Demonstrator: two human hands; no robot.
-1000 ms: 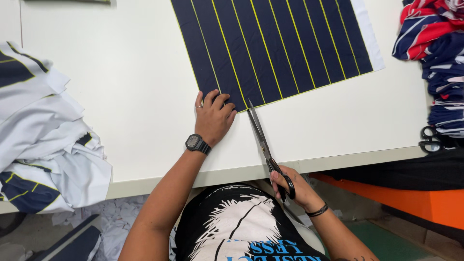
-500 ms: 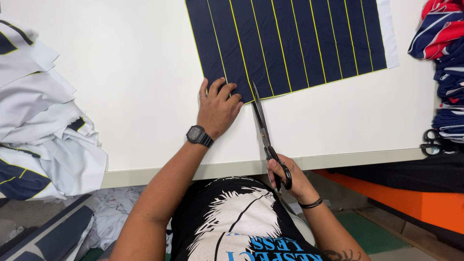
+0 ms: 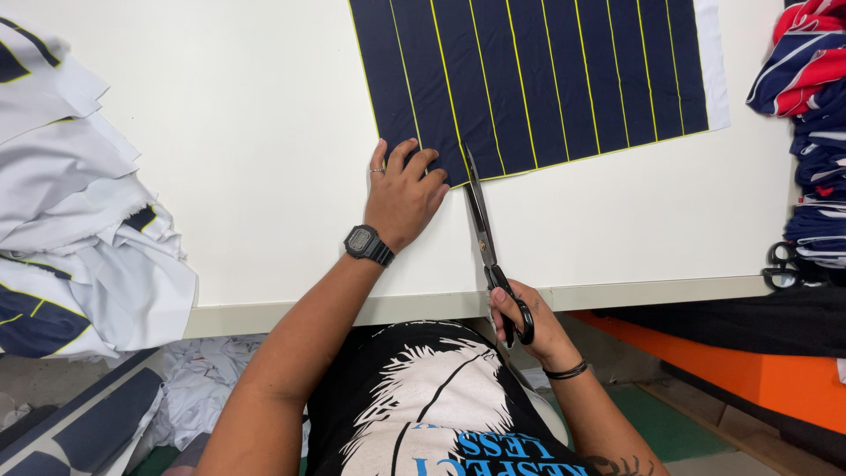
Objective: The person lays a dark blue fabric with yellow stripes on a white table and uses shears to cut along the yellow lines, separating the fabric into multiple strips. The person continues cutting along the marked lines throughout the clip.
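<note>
Scissors sit in our right hand, the grip closed around the black handle loops at the bench edge, thumb through one ring. Their long blades lie nearly together, the tips reaching the near edge of the navy fabric with yellow stripes, which is spread flat on the far part of the bench. Our left hand, wearing a black watch, presses flat on the fabric's near corner just beside the blades, fingers spread and clasping nothing. White cloth is piled at the left, red and blue striped cloth at the right.
</note>
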